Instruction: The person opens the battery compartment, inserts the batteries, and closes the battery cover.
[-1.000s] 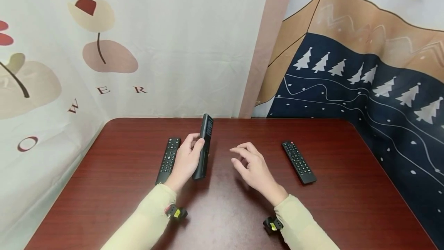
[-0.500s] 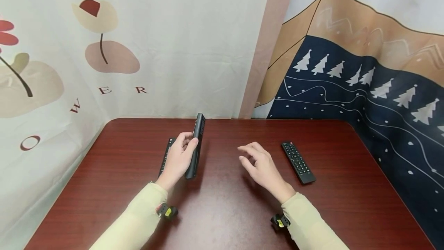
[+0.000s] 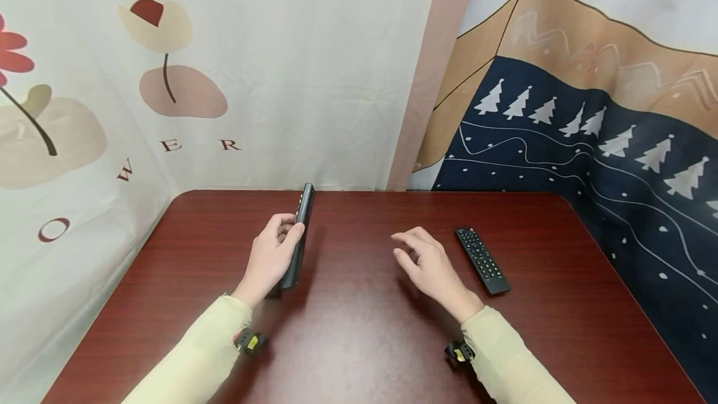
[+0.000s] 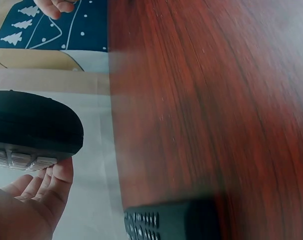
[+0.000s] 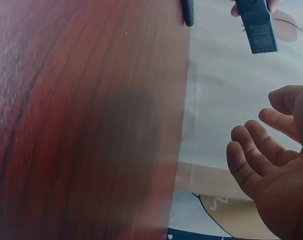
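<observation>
My left hand grips a black remote control on its edge, raised above the table, thumb on its near side and fingers behind. The left wrist view shows the end of this remote with its buttons turned toward the palm. Beneath it lies a second black remote, mostly hidden behind the left hand in the head view. My right hand hovers over the table, fingers loosely bent and holding nothing. To the right of it, a third black remote lies flat with its buttons up.
The reddish-brown wooden table ends at a back edge against a white printed curtain. A navy and tan curtain hangs at the right. Each wrist carries a small black camera.
My left hand has moved left with its remote, turning it more edge-on and covering most of the remote lying below. My right hand has drifted right, closer to the third remote.
</observation>
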`<action>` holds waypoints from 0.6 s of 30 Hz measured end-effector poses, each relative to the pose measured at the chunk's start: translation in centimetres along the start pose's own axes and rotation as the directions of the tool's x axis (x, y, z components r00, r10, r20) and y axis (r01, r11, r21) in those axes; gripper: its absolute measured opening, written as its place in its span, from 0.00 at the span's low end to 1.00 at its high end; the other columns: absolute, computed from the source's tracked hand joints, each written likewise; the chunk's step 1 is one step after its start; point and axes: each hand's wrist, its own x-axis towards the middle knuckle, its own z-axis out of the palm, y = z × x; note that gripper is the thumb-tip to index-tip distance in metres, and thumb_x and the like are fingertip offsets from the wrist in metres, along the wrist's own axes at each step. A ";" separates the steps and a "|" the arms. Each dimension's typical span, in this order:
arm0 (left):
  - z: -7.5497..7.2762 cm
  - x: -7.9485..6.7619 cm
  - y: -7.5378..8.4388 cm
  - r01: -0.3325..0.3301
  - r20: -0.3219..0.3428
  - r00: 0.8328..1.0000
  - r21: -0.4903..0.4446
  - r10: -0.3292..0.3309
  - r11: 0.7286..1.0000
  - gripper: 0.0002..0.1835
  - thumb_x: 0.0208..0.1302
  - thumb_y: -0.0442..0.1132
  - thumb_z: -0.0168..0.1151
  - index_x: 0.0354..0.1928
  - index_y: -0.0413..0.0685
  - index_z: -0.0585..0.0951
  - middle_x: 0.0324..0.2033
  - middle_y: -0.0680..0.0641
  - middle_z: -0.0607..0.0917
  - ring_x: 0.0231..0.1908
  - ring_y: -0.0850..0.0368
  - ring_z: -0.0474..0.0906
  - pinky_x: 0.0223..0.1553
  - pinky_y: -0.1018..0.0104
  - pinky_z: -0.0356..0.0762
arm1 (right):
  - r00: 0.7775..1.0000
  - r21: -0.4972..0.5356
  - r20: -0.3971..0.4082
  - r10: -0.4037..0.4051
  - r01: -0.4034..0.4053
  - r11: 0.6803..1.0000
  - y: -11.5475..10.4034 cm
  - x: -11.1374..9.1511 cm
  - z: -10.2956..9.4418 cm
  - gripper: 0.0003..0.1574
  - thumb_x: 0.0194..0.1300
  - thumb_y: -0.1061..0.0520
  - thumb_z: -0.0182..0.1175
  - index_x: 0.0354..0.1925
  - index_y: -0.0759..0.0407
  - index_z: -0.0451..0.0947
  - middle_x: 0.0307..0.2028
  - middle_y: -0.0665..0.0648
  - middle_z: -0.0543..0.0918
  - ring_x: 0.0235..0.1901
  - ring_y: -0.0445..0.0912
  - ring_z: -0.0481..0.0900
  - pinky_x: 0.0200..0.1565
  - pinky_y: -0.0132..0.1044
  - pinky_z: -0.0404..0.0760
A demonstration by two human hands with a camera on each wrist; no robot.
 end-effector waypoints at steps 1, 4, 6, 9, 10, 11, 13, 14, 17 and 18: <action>-0.2 0.0 -0.1 -0.004 -0.003 1.000 0.012 0.004 1.000 0.23 0.79 0.51 0.53 0.66 0.45 0.73 0.52 0.40 0.85 0.47 0.46 0.85 0.45 0.57 0.80 | 1.000 -0.003 0.001 0.004 -0.004 1.000 0.0 0.0 -0.1 0.16 0.68 0.64 0.66 0.54 0.61 0.84 0.44 0.60 0.83 0.31 0.42 0.80 0.35 0.40 0.84; -0.7 0.1 -0.5 -0.010 -0.013 1.000 0.042 0.011 0.999 0.24 0.79 0.53 0.54 0.65 0.44 0.73 0.50 0.40 0.85 0.46 0.46 0.84 0.45 0.58 0.79 | 1.000 -0.010 0.005 0.024 -0.024 1.000 0.1 0.0 -0.3 0.16 0.69 0.64 0.66 0.54 0.61 0.84 0.44 0.60 0.83 0.32 0.43 0.80 0.36 0.42 0.85; -1.1 0.2 -0.7 -0.011 -0.022 1.000 0.063 0.012 0.998 0.26 0.78 0.55 0.54 0.65 0.44 0.73 0.49 0.40 0.85 0.45 0.46 0.84 0.45 0.58 0.78 | 0.999 -0.016 0.006 0.035 -0.035 0.999 0.2 0.0 -0.4 0.16 0.69 0.64 0.65 0.54 0.61 0.84 0.45 0.61 0.83 0.32 0.43 0.80 0.37 0.41 0.84; -1.8 0.2 -1.2 -0.007 -0.036 0.999 0.095 0.010 0.995 0.27 0.77 0.56 0.55 0.65 0.43 0.73 0.50 0.39 0.86 0.45 0.46 0.84 0.45 0.57 0.78 | 0.999 -0.033 0.005 0.048 -0.048 0.998 0.4 -0.1 -0.5 0.16 0.69 0.64 0.65 0.54 0.60 0.84 0.45 0.59 0.82 0.33 0.43 0.80 0.37 0.37 0.83; -2.0 0.2 -1.3 -0.007 -0.042 0.999 0.111 0.012 0.994 0.28 0.77 0.57 0.55 0.65 0.43 0.73 0.50 0.39 0.86 0.46 0.46 0.83 0.45 0.58 0.78 | 0.999 -0.036 0.004 0.051 -0.050 0.998 0.4 -0.1 -0.5 0.16 0.69 0.64 0.65 0.54 0.60 0.84 0.45 0.59 0.82 0.33 0.43 0.80 0.37 0.36 0.83; -2.1 0.2 -1.5 -0.007 -0.047 0.999 0.126 0.013 0.992 0.28 0.77 0.57 0.55 0.65 0.42 0.73 0.50 0.39 0.86 0.46 0.46 0.83 0.44 0.57 0.77 | 0.999 -0.039 0.004 0.052 -0.052 0.998 0.5 -0.2 -0.6 0.16 0.69 0.63 0.65 0.55 0.60 0.84 0.45 0.59 0.82 0.33 0.43 0.80 0.38 0.36 0.83; -2.5 0.3 -1.7 -0.011 -0.058 0.998 0.153 0.020 0.988 0.28 0.77 0.56 0.56 0.65 0.41 0.74 0.51 0.38 0.86 0.46 0.45 0.83 0.44 0.57 0.77 | 0.999 -0.047 0.002 0.055 -0.054 0.997 0.7 -0.2 -0.6 0.16 0.69 0.63 0.66 0.55 0.60 0.84 0.46 0.59 0.82 0.33 0.43 0.80 0.38 0.36 0.83; -2.6 0.3 -1.9 -0.014 -0.064 0.998 0.167 0.025 0.986 0.28 0.77 0.56 0.56 0.65 0.41 0.74 0.51 0.38 0.86 0.45 0.45 0.83 0.44 0.56 0.77 | 0.999 -0.052 -0.001 0.054 -0.054 0.997 0.8 -0.3 -0.6 0.16 0.69 0.64 0.66 0.55 0.60 0.84 0.46 0.59 0.82 0.33 0.43 0.80 0.38 0.36 0.84; -2.9 0.4 -2.2 -0.028 -0.087 0.995 0.201 0.046 0.979 0.27 0.76 0.55 0.57 0.63 0.40 0.74 0.49 0.38 0.86 0.44 0.44 0.83 0.45 0.54 0.77 | 0.999 -0.073 -0.016 0.046 -0.047 0.996 1.1 -0.3 -0.7 0.17 0.68 0.64 0.66 0.55 0.60 0.84 0.46 0.58 0.82 0.33 0.43 0.80 0.38 0.37 0.84; -2.9 0.5 -2.4 -0.031 -0.095 0.994 0.215 0.053 0.976 0.27 0.76 0.55 0.57 0.63 0.40 0.75 0.48 0.38 0.86 0.44 0.44 0.83 0.46 0.53 0.77 | 0.999 -0.081 -0.022 0.041 -0.043 0.996 1.2 -0.3 -0.8 0.17 0.68 0.64 0.66 0.55 0.60 0.84 0.46 0.58 0.82 0.33 0.43 0.80 0.38 0.37 0.83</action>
